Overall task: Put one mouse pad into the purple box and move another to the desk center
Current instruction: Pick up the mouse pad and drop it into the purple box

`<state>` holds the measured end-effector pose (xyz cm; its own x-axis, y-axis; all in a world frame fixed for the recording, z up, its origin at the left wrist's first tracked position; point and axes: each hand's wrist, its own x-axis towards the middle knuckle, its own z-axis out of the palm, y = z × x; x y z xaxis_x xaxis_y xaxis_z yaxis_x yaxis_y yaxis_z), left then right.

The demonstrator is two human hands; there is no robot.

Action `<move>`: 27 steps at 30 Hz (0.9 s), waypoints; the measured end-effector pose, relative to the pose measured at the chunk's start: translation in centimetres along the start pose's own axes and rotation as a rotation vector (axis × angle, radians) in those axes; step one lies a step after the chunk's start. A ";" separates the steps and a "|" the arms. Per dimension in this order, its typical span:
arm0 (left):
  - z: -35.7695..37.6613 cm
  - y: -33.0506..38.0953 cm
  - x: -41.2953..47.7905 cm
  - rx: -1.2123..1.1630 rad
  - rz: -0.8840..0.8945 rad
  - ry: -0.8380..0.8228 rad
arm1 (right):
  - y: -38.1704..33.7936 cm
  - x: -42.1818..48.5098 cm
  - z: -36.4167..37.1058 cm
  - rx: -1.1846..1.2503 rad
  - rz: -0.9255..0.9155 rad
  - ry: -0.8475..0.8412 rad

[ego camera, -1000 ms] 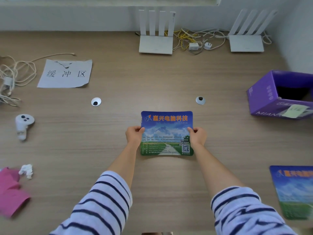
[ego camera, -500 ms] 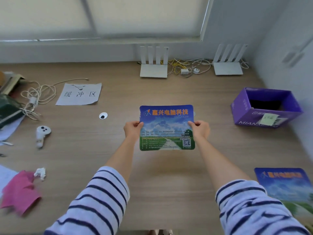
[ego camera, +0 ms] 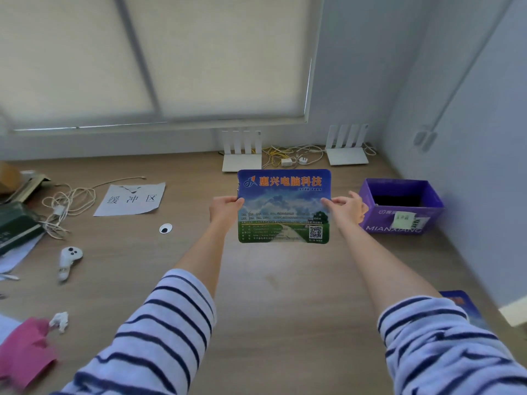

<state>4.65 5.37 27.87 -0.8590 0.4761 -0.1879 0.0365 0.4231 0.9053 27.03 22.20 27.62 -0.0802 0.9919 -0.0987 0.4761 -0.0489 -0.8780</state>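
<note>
A mouse pad printed with blue sky, green grass and orange Chinese letters is held up above the wooden desk, facing me. My left hand grips its left edge and my right hand grips its right edge. The open purple box stands on the desk just right of my right hand, its inside dark. A second mouse pad lies at the desk's near right, mostly hidden behind my right sleeve.
Two white routers with cables stand at the back by the wall. A paper sign, tangled cords, a white controller, a pink cloth and books occupy the left. A wall rises right of the box.
Both hands lifted the mouse pad off the desk and raised it, shifting it right toward the purple box. My view tilted up, showing the window blind.
</note>
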 end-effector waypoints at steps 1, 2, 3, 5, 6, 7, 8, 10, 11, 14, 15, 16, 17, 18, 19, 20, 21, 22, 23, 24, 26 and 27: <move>0.2 0.9 -0.3 -0.002 0.014 -0.007 | -0.2 0.1 -0.9 0.011 0.001 0.019; 0.5 1.7 -0.7 -0.013 0.021 -0.020 | -0.5 0.2 -1.7 0.024 0.003 0.033; 0.8 2.6 -1.1 -0.028 0.029 -0.040 | -0.8 0.2 -2.5 0.041 0.002 0.044; 1.3 3.8 -1.4 -0.049 0.038 -0.071 | -1.4 0.2 -4.2 0.068 -0.003 0.055; 1.7 4.3 -1.6 -0.055 0.044 -0.086 | -1.5 0.1 -5.1 0.076 -0.006 0.064; 2.1 4.7 -1.8 -0.053 0.054 -0.099 | -1.6 0.0 -5.9 0.084 -0.009 0.075; 2.5 5.2 -2.2 -0.045 0.067 -0.111 | -1.6 -0.2 -6.8 0.095 -0.011 0.087; 3.5 6.2 -3.0 -0.006 0.099 -0.140 | -1.3 -0.5 -8.6 0.115 -0.016 0.109; 4.1 6.7 -3.4 0.012 0.115 -0.154 | -1.0 -0.5 -9.5 0.120 -0.014 0.118; 6.0 7.8 -5.1 0.034 0.150 -0.204 | 0.3 -0.4 -12.1 0.118 -0.003 0.157; 6.7 8.0 -5.4 0.042 0.155 -0.212 | 0.8 -0.4 -12.9 0.120 -0.003 0.156; 6.9 8.1 -5.6 0.043 0.152 -0.213 | 0.9 -0.4 -13.1 0.119 0.003 0.153; 7.6 8.3 -5.9 0.044 0.152 -0.220 | 1.2 -0.3 -13.9 0.125 0.016 0.165; 8.5 8.7 -6.4 0.041 0.159 -0.232 | 1.4 -0.1 -14.9 0.135 0.030 0.175; 9.4 9.1 -6.9 0.046 0.167 -0.243 | 1.7 0.1 -15.9 0.140 0.043 0.177; 10.4 9.5 -7.3 0.053 0.177 -0.248 | 2.0 0.5 -16.9 0.142 0.053 0.182; 11.4 9.8 -7.7 0.059 0.189 -0.256 | 2.5 1.0 -17.9 0.146 0.056 0.189; 12.5 10.1 -8.0 0.062 0.200 -0.267 | 3.0 1.6 -18.9 0.153 0.056 0.190; 13.5 10.3 -8.3 0.060 0.210 -0.275 | 3.6 2.4 -19.9 0.158 0.056 0.185; 14.5 10.5 -8.5 0.053 0.215 -0.285 | 4.2 3.3 -20.8 0.151 0.051 0.176; 17.0 10.9 -9.3 0.045 0.210 -0.286 | 5.5 5.1 -23.0 0.121 0.041 0.158; 17.6 10.9 -9.5 0.051 0.209 -0.282 | 5.8 5.7 -23.6 0.107 0.041 0.161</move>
<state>22.17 19.05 32.79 -0.6555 0.7479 -0.1048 0.2284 0.3286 0.9164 49.98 30.32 33.03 0.0824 0.9944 -0.0668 0.3793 -0.0933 -0.9205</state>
